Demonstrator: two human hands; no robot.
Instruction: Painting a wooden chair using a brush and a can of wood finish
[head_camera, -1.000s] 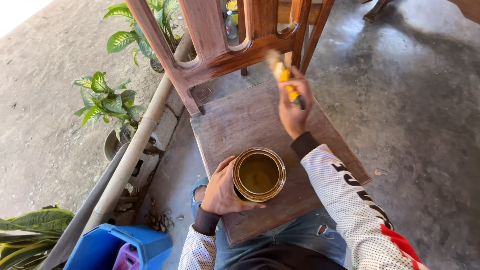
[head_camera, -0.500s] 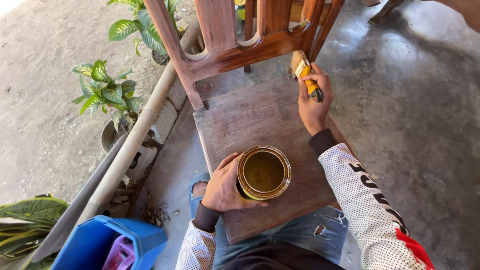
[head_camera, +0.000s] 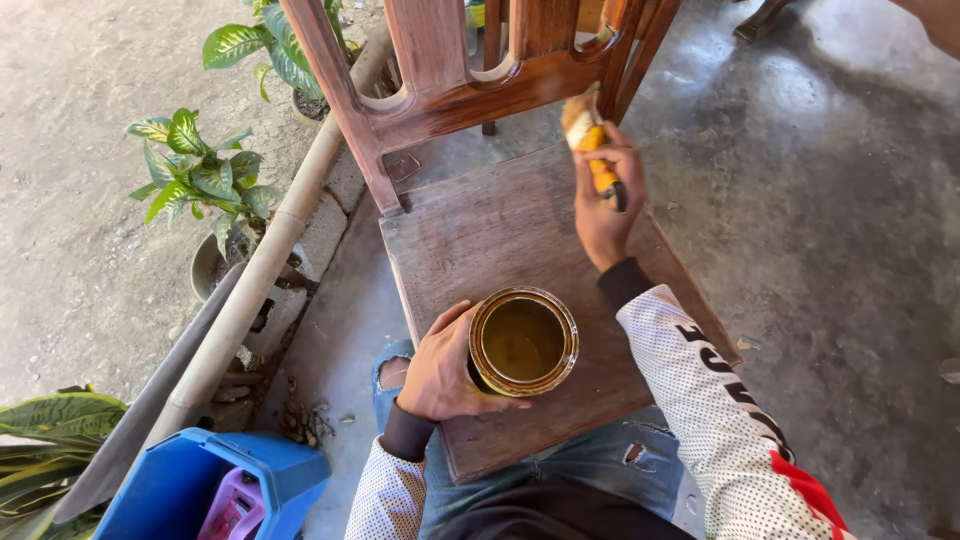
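Observation:
A wooden chair stands in front of me, its dull brown seat (head_camera: 480, 230) bare and its backrest (head_camera: 470, 85) glossy reddish. My left hand (head_camera: 440, 375) grips the side of an open round tin (head_camera: 523, 342) of yellow-brown varnish that rests on the seat's near part. My right hand (head_camera: 603, 195) holds a paintbrush (head_camera: 592, 145) with a yellow handle. Its bristles touch the lower rail of the backrest at the right.
Potted green-and-white leafy plants (head_camera: 195, 180) stand to the left beside a long bamboo pole (head_camera: 265, 265). A blue plastic container (head_camera: 215, 485) sits at lower left. Grey concrete floor (head_camera: 830, 200) spreads to the right. My knees in torn jeans are under the seat's front edge.
My right hand has swung the brush back and forth along the backrest's lower rail; it now sits slightly left of half a second ago. The left hand and tin stayed put.

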